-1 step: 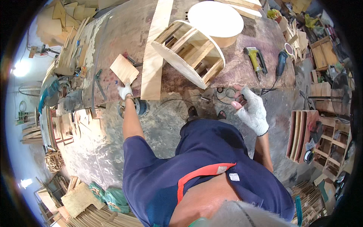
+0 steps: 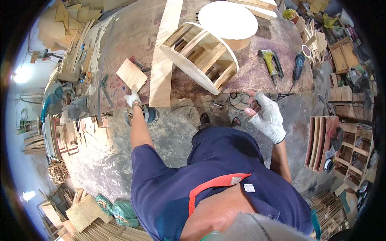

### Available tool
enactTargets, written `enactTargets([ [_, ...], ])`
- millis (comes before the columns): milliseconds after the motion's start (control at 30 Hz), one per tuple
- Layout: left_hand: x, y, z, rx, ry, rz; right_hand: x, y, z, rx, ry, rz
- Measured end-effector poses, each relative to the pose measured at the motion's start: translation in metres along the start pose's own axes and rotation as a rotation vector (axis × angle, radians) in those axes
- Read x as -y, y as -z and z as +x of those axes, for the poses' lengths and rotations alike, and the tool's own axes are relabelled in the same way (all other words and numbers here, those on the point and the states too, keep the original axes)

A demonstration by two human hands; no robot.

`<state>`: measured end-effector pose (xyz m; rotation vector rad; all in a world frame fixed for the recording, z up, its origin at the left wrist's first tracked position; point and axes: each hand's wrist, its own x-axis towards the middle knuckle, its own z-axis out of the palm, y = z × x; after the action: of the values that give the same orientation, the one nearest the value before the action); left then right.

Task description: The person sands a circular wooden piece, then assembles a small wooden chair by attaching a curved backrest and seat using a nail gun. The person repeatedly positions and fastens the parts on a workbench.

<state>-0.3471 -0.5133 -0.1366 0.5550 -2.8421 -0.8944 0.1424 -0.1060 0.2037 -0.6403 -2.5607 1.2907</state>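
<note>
My left hand (image 2: 132, 99), in a white glove, is at the near corner of a small square plywood panel (image 2: 132, 74) over the left part of the workbench. Its fingers look closed on that corner, though the fingertips are partly hidden. My right hand (image 2: 268, 116), in a white glove with bare fingertips, hovers just off the bench's front edge. Its fingers are curved, with thumb and forefinger apart and nothing clear between them. Between my hands, a round wooden frame (image 2: 209, 58) with slats joining two discs lies tilted on the bench, beside a long plywood strip (image 2: 161, 86).
A white-topped drum-shaped piece (image 2: 228, 20) stands behind the frame. On the right lie a yellow-green air nailer (image 2: 268, 64) and a blue corded power tool (image 2: 298, 67). Dark hand tools (image 2: 105, 86) lie left of the panel. Wooden shelving (image 2: 354, 154) stands farther right.
My left hand has shifted slightly toward me, and the plywood panel's near corner has moved a little with it. My right hand is almost unchanged.
</note>
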Motion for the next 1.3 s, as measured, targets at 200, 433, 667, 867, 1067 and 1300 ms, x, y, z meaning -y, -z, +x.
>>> enactTargets([
  [200,0.023,-0.034,0.037,0.218,0.516,-0.813,0.002,-0.002,0.005,0.041,0.027,-0.127],
  [433,-0.016,-0.022,0.040,0.480,0.712,-1.419,0.009,-0.025,0.013,0.094,0.023,-0.126],
  [667,-0.099,0.090,-0.129,0.489,0.017,-1.513,0.020,-0.052,0.024,0.084,0.142,0.007],
  [867,-0.146,0.162,-0.307,0.577,-0.130,-1.428,0.015,-0.053,0.047,-0.102,0.210,0.393],
  [1067,-0.195,0.160,-0.412,0.862,-0.581,-0.886,-0.018,-0.025,0.060,-0.270,-0.117,0.807],
  [1300,-0.265,0.146,-0.422,0.115,-1.139,-0.292,-0.104,0.054,0.057,-0.512,-0.167,0.923],
])
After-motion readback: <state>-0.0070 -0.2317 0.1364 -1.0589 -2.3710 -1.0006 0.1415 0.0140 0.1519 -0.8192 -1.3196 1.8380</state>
